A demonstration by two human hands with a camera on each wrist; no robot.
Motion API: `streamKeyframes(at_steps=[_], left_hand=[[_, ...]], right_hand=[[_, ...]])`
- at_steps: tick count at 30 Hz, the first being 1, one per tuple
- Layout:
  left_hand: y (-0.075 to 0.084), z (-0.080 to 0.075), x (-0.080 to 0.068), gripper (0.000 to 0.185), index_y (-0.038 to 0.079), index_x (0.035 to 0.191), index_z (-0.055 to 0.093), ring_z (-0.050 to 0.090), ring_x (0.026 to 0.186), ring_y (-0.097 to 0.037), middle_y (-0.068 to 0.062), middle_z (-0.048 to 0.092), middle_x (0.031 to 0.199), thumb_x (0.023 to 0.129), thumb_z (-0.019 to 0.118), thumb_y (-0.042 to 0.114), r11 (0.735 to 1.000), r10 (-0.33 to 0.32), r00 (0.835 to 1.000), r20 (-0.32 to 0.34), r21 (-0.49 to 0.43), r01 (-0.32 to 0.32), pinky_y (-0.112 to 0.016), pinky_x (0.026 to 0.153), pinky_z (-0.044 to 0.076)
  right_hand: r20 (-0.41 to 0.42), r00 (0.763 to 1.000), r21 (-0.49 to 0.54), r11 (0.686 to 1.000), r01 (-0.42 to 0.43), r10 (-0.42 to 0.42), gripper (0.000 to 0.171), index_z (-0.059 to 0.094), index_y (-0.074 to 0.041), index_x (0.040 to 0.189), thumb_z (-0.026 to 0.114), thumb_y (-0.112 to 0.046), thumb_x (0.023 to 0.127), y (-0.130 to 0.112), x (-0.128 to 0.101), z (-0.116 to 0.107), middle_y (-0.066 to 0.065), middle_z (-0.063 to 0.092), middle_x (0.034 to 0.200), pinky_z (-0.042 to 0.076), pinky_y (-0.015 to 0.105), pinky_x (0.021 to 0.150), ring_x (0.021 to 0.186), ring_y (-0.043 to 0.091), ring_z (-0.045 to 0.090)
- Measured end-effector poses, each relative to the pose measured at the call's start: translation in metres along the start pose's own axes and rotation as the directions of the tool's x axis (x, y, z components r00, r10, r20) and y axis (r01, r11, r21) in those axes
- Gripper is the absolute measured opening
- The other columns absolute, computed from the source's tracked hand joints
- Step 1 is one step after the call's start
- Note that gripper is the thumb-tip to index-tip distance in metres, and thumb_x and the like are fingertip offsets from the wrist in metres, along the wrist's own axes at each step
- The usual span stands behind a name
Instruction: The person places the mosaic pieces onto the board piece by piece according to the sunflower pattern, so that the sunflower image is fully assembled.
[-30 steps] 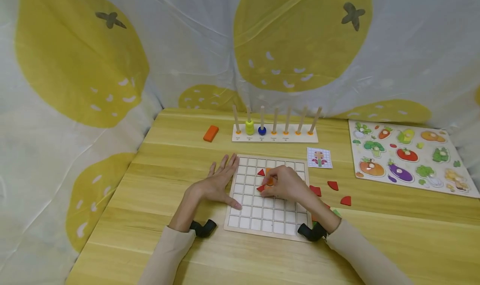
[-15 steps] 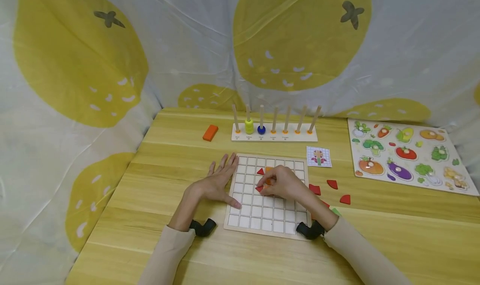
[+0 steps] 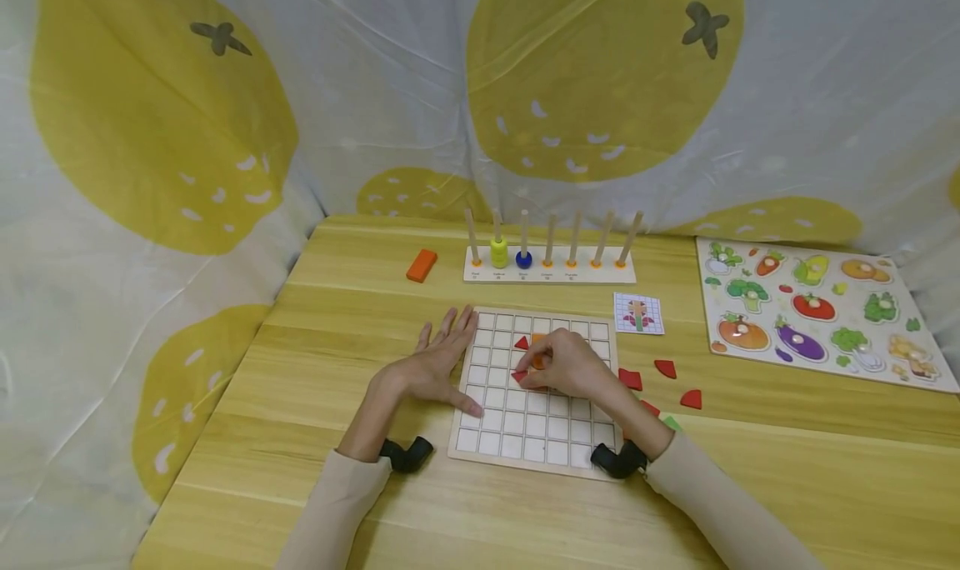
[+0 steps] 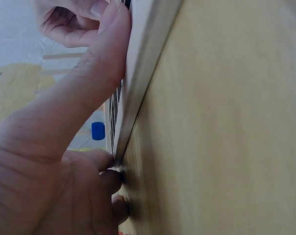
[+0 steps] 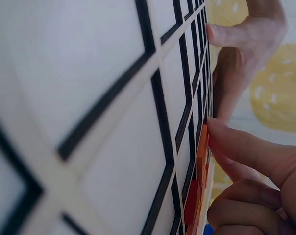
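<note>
A wooden grid board [image 3: 525,451] with pale square cells lies on the table. My left hand [image 3: 431,376] rests along its left edge, fingers spread and thumb on the cells. Over the middle of the board, my right hand [image 3: 567,367] pinches a small red triangle piece [image 3: 518,377] between thumb and index finger, at the surface. Another red triangle [image 3: 522,342] sits in a cell just beyond. Orange pieces [image 3: 538,362] lie under the right hand, partly hidden. The right wrist view shows an orange piece [image 5: 202,149] and a red piece [image 5: 191,200] standing slightly proud of the grid.
Loose red pieces [image 3: 665,370] and a green piece [image 3: 672,423] lie right of the board, some under the right forearm. A pattern card [image 3: 639,313], a peg stand [image 3: 551,277] with beads and an orange block [image 3: 422,265] are behind. A vegetable puzzle [image 3: 765,357] lies far right.
The red triangle under my right fingertips has shifted slightly in angle, and those fingers have moved a little. My left hand stays where it was.
</note>
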State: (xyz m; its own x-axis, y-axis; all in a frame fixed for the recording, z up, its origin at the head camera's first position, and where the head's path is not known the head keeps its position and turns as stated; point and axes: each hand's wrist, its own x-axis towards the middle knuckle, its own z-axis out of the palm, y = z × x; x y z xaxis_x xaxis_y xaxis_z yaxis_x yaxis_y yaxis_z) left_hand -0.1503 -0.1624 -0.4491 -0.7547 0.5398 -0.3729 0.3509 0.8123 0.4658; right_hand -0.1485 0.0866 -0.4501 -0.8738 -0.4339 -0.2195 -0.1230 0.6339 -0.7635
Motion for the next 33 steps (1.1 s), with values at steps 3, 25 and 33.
streamKeyframes(at_steps=[3,25,33], left_hand=[[0.0,0.0,0.0,0.139,0.011,0.153,-0.016,-0.022,0.149,-0.03,-0.007,-0.022,0.161,0.065,0.078,0.063,1.0,0.0,1.0,-0.003,0.004,0.0,-0.06,0.118,-0.009],[0.0,0.001,0.0,0.14,0.01,0.153,-0.016,-0.022,0.149,-0.03,-0.007,-0.024,0.161,0.065,0.078,0.064,1.0,0.0,1.0,-0.005,0.014,0.0,-0.06,0.118,-0.01],[0.0,0.001,-0.001,0.141,0.01,0.153,-0.016,-0.022,0.149,-0.031,-0.008,-0.023,0.161,0.064,0.079,0.064,1.0,-0.001,1.0,-0.009,0.012,0.001,-0.061,0.118,-0.01]], right_hand=[[-0.001,1.0,0.0,1.0,-0.001,0.001,0.009,0.078,-0.02,0.08,0.084,-0.022,0.074,0.0,-0.001,0.0,0.0,0.053,0.057,0.028,0.022,0.047,0.05,0.012,0.042],[-0.159,0.984,0.029,0.996,-0.081,0.084,0.016,0.076,-0.018,0.096,0.074,-0.029,0.085,0.063,-0.064,-0.07,-0.003,0.033,0.055,0.027,0.024,0.044,0.048,0.009,0.028],[-0.17,0.973,0.018,0.988,-0.155,0.156,0.028,0.074,-0.016,0.104,0.073,-0.036,0.084,0.094,-0.092,-0.103,-0.001,0.041,0.06,0.032,0.027,0.046,0.053,0.012,0.038]])
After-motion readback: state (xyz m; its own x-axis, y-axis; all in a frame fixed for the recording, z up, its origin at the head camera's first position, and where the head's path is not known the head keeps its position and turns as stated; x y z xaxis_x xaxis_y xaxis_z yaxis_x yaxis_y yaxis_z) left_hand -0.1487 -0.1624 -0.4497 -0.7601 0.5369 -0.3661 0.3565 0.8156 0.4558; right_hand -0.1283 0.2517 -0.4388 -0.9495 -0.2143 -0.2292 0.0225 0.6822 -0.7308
